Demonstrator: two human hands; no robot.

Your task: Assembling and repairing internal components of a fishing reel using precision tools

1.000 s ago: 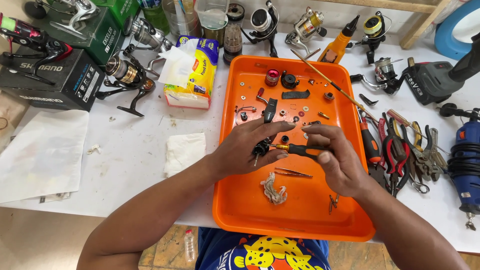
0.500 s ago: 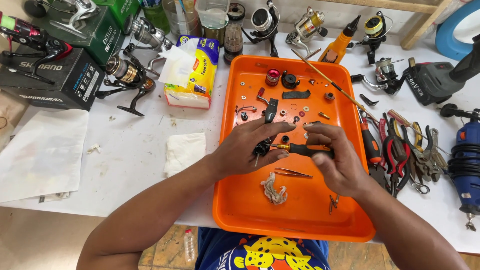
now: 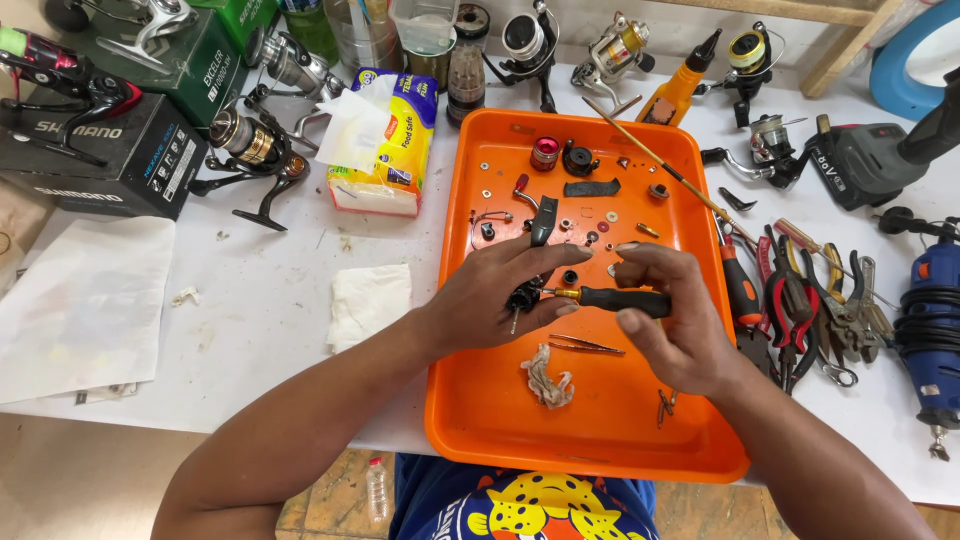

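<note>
Over the orange tray (image 3: pixel 480 420), a small black reel part (image 3: pixel 523 298) is pinched in the left hand (image 3: pixel 497 295); a black-handled screwdriver (image 3: pixel 610 298) is clasped by the right hand (image 3: pixel 672 322), tip at the part.

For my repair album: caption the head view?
Left hand steadies a small black part while right hand applies a screwdriver over an orange tray.

orange tray (image 3: pixel 500 440), black-handled screwdriver (image 3: pixel 625 299), white table (image 3: pixel 270 320)
</note>
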